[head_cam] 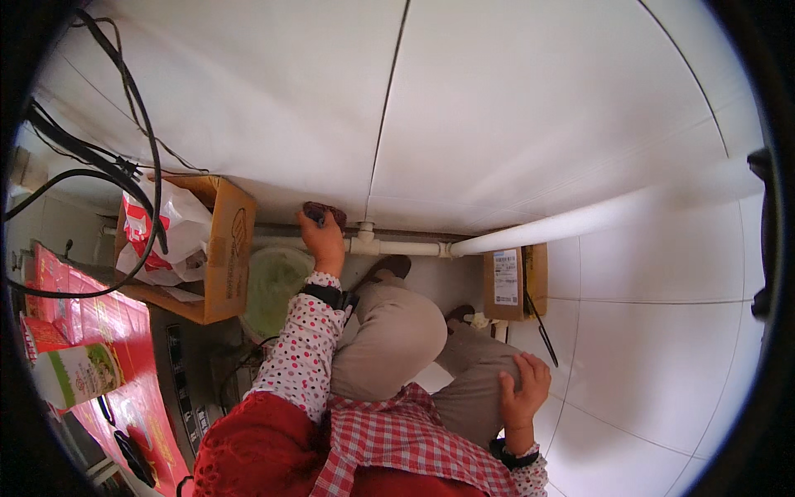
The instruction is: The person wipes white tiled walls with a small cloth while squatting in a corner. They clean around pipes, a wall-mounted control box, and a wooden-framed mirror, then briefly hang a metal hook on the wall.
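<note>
My left hand (322,243) grips a dark reddish-brown scrubbing pad (335,214) at the foot of the white tiled wall (298,112), just above a white plastic pipe (413,248). Whether the pad touches the tile is hard to tell. Below that forearm stands a round tub (273,292) of cloudy greenish liquid, partly hidden by the sleeve. My right hand (525,388) rests on my right knee, fingers spread, with nothing in it. I am squatting, and a red checked apron (397,441) lies over my lap.
An open cardboard box (233,248) holding plastic bags stands left of the tub. Black cables (146,143) loop above it. At lower left, a bottle (77,376) lies on a red glossy surface (133,348). A smaller labelled carton (535,282) sits under the slanting white pipe (559,225).
</note>
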A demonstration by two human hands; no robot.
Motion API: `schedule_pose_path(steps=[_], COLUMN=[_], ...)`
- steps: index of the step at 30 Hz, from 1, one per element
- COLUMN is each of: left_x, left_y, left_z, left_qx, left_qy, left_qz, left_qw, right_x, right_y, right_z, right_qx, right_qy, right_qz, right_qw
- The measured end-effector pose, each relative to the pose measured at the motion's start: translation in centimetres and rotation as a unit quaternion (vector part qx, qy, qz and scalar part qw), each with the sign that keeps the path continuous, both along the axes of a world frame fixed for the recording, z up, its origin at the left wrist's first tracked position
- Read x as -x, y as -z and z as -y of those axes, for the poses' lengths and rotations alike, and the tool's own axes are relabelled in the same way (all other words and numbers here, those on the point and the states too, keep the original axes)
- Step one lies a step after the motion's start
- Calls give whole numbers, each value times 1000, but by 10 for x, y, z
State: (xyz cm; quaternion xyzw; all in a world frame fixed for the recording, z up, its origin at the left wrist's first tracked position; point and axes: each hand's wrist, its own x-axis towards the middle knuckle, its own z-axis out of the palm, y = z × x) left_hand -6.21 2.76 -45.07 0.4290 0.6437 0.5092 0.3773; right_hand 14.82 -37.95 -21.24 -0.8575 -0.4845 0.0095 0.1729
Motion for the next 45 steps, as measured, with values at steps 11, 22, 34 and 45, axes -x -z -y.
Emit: schedule_pose_path(steps=[11,22,34,45], left_x=[5,8,-23,-35], left_y=[2,46,-66,-231], left_z=[-14,-24,0,21], left_qx=[264,324,259,92], left_qy=[0,4,31,70], left_qz=[180,340,448,428], left_qw=[948,883,855,896], right_x=[-3,-4,4,5], right_y=[-1,-1,5,7], right_z=[-9,-9,3,15], right_qx=[33,29,-31,-64], right_qy=[-3,-7,-16,-11], right_qz=[4,5,21,36], right_qw=[999,1000,999,997])
